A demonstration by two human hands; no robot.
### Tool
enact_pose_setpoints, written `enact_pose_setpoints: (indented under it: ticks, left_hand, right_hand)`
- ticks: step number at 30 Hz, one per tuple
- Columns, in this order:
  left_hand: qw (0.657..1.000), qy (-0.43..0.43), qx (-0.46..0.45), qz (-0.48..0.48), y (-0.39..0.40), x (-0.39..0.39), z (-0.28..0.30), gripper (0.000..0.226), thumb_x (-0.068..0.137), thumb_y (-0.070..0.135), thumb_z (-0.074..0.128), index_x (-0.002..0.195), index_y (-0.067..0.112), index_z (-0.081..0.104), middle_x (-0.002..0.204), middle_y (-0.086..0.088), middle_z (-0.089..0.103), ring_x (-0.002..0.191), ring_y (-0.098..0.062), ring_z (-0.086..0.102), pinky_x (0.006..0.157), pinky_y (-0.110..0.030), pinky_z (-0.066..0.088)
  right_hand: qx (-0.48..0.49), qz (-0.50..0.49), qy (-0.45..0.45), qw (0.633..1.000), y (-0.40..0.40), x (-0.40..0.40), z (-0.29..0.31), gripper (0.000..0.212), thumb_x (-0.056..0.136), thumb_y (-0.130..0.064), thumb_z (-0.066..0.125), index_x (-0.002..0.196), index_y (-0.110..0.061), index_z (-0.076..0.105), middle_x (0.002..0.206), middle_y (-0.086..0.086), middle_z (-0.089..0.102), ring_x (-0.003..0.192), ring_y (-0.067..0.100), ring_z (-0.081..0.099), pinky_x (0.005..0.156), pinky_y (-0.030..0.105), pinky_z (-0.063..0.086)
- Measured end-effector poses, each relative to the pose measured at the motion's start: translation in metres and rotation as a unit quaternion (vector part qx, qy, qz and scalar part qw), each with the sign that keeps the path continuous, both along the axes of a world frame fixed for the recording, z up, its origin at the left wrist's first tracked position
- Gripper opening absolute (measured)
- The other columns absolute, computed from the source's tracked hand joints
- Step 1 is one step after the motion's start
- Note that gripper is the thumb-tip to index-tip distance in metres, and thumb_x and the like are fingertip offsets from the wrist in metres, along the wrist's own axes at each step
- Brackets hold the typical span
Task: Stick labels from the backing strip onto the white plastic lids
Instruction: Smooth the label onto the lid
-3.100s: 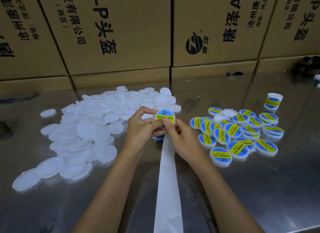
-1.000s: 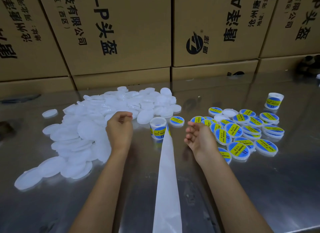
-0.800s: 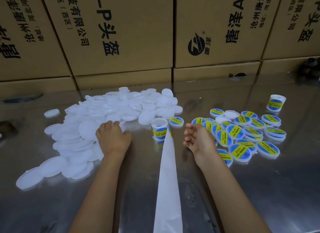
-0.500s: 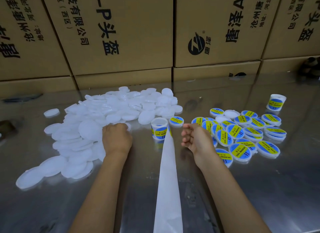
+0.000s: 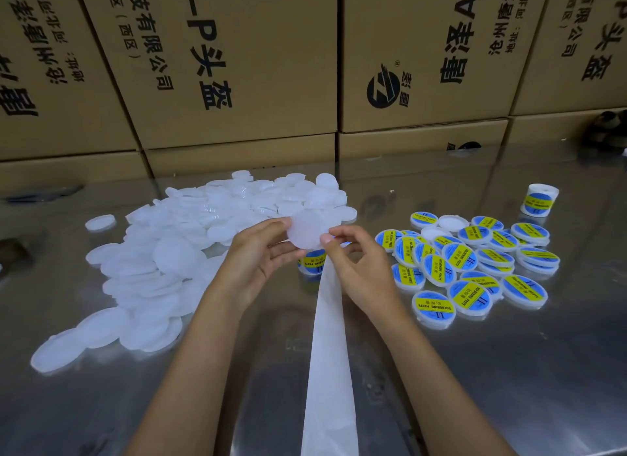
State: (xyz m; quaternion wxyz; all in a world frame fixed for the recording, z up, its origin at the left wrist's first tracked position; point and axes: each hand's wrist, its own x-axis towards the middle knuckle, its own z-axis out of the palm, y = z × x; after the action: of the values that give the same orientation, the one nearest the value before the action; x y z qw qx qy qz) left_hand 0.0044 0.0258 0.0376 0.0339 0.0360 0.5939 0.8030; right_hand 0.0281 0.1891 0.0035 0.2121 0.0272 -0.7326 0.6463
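Note:
My left hand (image 5: 261, 255) holds a blank white plastic lid (image 5: 307, 232) upright above the middle of the table. My right hand (image 5: 359, 269) pinches at the lid's right edge, over the label roll (image 5: 311, 262). Whether a label is between its fingers is hidden. The white backing strip (image 5: 327, 353) runs from the roll toward me. A heap of blank white lids (image 5: 163, 252) lies on the left. Labelled lids (image 5: 471, 262) with blue and yellow stickers lie on the right.
The table (image 5: 509, 370) is shiny metal. A second label roll (image 5: 539, 200) stands at the far right. Stacked cardboard boxes (image 5: 237, 65) wall off the back edge. One lone blank lid (image 5: 100, 222) lies apart at the left.
My left hand picked a blank lid from the heap and raised it to the centre. My right hand moved left and up to meet it over the label roll.

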Motion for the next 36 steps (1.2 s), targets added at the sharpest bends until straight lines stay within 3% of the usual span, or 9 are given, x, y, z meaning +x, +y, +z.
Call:
enact_pose_setpoints:
  ticks: [4, 7, 11, 16, 20, 23, 28, 33, 36]
  left_hand:
    - [0.999, 0.007, -0.007, -0.044, 0.01, 0.004, 0.002, 0.017, 0.098, 0.015, 0.06, 0.103, 0.004, 0.072, 0.112, -0.016, 0.074, 0.097, -0.034, 0.074, 0.073, -0.033, 0.061]
    - [0.998, 0.022, -0.036, -0.041, 0.013, 0.006, 0.002, 0.022, 0.095, 0.021, 0.066, 0.109, 0.005, 0.073, 0.11, -0.015, 0.075, 0.098, -0.032, 0.074, 0.073, -0.032, 0.061]
    - [0.994, 0.046, -0.096, -0.001, 0.016, 0.005, -0.002, 0.021, 0.093, 0.02, 0.07, 0.11, 0.009, 0.074, 0.108, -0.009, 0.076, 0.096, -0.027, 0.074, 0.074, -0.03, 0.062]
    - [0.995, 0.018, -0.071, 0.062, 0.013, 0.001, -0.005, 0.007, 0.094, 0.016, 0.069, 0.096, 0.017, 0.076, 0.089, 0.005, 0.078, 0.085, -0.019, 0.076, 0.066, -0.027, 0.061]
    - [0.993, 0.012, -0.087, 0.08, 0.011, -0.002, -0.008, 0.007, 0.094, 0.018, 0.07, 0.091, 0.021, 0.075, 0.086, 0.007, 0.076, 0.082, -0.014, 0.076, 0.063, -0.025, 0.06]
    - [0.991, 0.019, -0.099, 0.09, 0.013, -0.005, -0.011, 0.006, 0.095, 0.018, 0.068, 0.094, 0.018, 0.074, 0.092, 0.003, 0.075, 0.081, -0.01, 0.074, 0.066, -0.023, 0.06]
    - [0.982, 0.022, -0.123, 0.141, 0.013, -0.01, -0.016, 0.006, 0.097, 0.019, 0.065, 0.101, 0.015, 0.069, 0.104, -0.006, 0.07, 0.097, -0.021, 0.068, 0.065, -0.019, 0.058]
    - [0.981, 0.02, -0.057, 0.183, 0.011, -0.008, -0.014, 0.008, 0.098, 0.013, 0.063, 0.093, 0.017, 0.069, 0.104, -0.005, 0.068, 0.095, -0.023, 0.068, 0.064, -0.026, 0.061]
    - [0.992, 0.018, -0.03, 0.12, 0.01, -0.006, -0.008, 0.008, 0.096, 0.015, 0.065, 0.1, 0.012, 0.071, 0.109, -0.009, 0.07, 0.087, -0.022, 0.074, 0.062, -0.028, 0.06]
  right_hand:
    - [0.018, -0.006, 0.03, 0.999, 0.0, -0.001, 0.0, 0.011, 0.091, -0.024, 0.069, 0.1, -0.018, 0.069, 0.093, -0.003, 0.07, 0.084, 0.007, 0.061, 0.073, 0.011, 0.044]
    - [0.021, -0.007, 0.031, 0.999, 0.001, -0.001, -0.002, 0.017, 0.09, -0.025, 0.071, 0.104, -0.016, 0.07, 0.093, 0.0, 0.071, 0.084, 0.009, 0.063, 0.075, 0.017, 0.049]
    - [0.049, -0.005, 0.038, 0.998, 0.0, -0.002, -0.004, 0.02, 0.092, -0.029, 0.068, 0.109, -0.019, 0.073, 0.096, -0.007, 0.072, 0.088, 0.005, 0.063, 0.08, 0.023, 0.051]
    - [0.067, -0.02, -0.041, 0.997, 0.01, -0.01, -0.012, 0.033, 0.101, -0.021, 0.051, 0.133, -0.023, 0.059, 0.129, -0.004, 0.062, 0.124, 0.014, 0.053, 0.106, 0.035, 0.043]
    - [0.126, 0.057, -0.129, 0.982, 0.007, -0.012, -0.021, 0.048, 0.101, -0.016, 0.045, 0.149, -0.021, 0.04, 0.148, 0.002, 0.049, 0.138, 0.02, 0.043, 0.115, 0.043, 0.034]
    - [0.141, 0.055, -0.108, 0.983, 0.003, -0.012, -0.023, 0.041, 0.098, -0.014, 0.051, 0.138, -0.016, 0.052, 0.134, 0.001, 0.061, 0.131, 0.023, 0.052, 0.112, 0.042, 0.039]
    - [0.106, 0.034, -0.101, 0.989, 0.003, -0.012, -0.021, 0.047, 0.089, -0.008, 0.068, 0.134, -0.013, 0.056, 0.119, -0.002, 0.065, 0.107, 0.009, 0.06, 0.096, 0.022, 0.047]
    - [0.133, 0.009, -0.097, 0.986, 0.004, -0.012, -0.021, 0.05, 0.081, -0.004, 0.074, 0.129, -0.011, 0.059, 0.111, 0.0, 0.064, 0.102, 0.013, 0.058, 0.097, 0.03, 0.049]
    - [0.149, 0.004, -0.092, 0.985, 0.003, -0.012, -0.021, 0.049, 0.079, -0.006, 0.076, 0.125, -0.012, 0.061, 0.11, 0.002, 0.064, 0.108, 0.02, 0.058, 0.096, 0.035, 0.049]
